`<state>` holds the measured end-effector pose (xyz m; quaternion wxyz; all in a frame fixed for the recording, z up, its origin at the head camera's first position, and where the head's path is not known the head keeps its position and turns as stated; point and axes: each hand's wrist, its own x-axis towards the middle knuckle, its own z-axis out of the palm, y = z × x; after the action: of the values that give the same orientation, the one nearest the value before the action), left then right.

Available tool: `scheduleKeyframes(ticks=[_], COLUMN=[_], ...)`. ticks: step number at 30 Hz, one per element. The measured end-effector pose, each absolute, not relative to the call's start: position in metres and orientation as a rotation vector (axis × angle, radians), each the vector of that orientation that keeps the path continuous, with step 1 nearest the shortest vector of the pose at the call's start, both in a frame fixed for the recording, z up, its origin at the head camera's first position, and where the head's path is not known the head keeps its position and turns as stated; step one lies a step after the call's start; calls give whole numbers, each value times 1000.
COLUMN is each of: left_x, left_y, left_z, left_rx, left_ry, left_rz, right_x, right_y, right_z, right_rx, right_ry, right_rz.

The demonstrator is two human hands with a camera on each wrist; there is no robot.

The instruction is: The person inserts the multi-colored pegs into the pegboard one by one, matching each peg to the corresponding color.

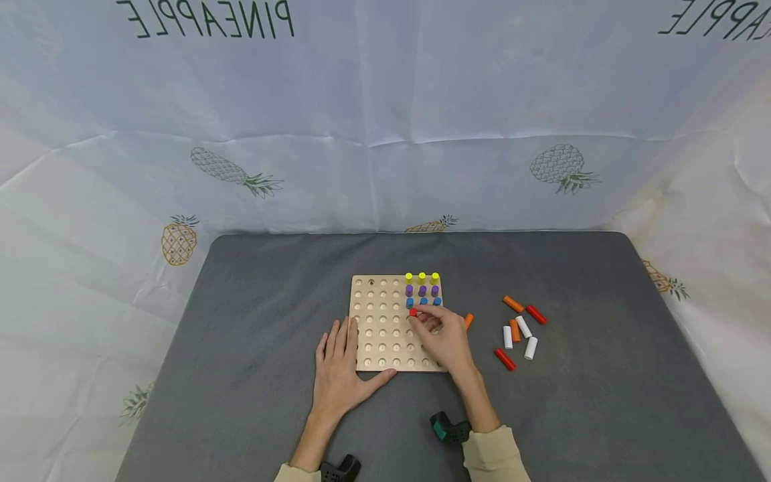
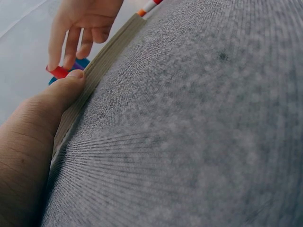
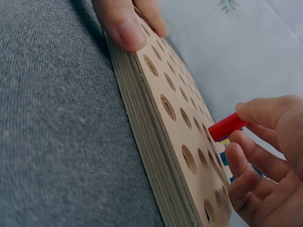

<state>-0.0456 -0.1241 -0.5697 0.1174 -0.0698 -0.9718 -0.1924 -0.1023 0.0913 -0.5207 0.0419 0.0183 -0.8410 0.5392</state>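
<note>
A wooden pegboard [image 1: 389, 355] with rows of round holes lies on the dark cloth. Between thumb and index finger, my right hand [image 1: 447, 338] pinches a red peg [image 3: 226, 127]. In the right wrist view the peg is tilted, its lower end close over the board's holes. Just behind it stand blue pegs [image 1: 423, 302], then purple pegs [image 1: 422, 291] and yellow pegs [image 1: 421, 277], three of each at the back right. My left hand [image 1: 338, 375] rests along the board's left side, fingers straight, thumb stretched to the front edge.
Loose pegs lie right of the board: white pegs [image 1: 531, 348], orange pegs [image 1: 513, 304] and red pegs [image 1: 504, 359]. One orange peg [image 1: 468, 321] lies beside my right hand. A pineapple-print curtain [image 1: 385, 181] hangs behind the dark-covered table [image 1: 271, 294].
</note>
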Motion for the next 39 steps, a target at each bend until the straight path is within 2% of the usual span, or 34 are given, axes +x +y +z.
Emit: scheduleKeyframes(ticks=[39], left_x=[-45], left_y=[-124], left_z=[-570], left_rx=[-196], left_ry=[-2862], left_rz=[-549], right_x=[-100], right_y=[88], right_z=[-522], right_rx=[47], right_ry=[-2695], right_rz=[1487])
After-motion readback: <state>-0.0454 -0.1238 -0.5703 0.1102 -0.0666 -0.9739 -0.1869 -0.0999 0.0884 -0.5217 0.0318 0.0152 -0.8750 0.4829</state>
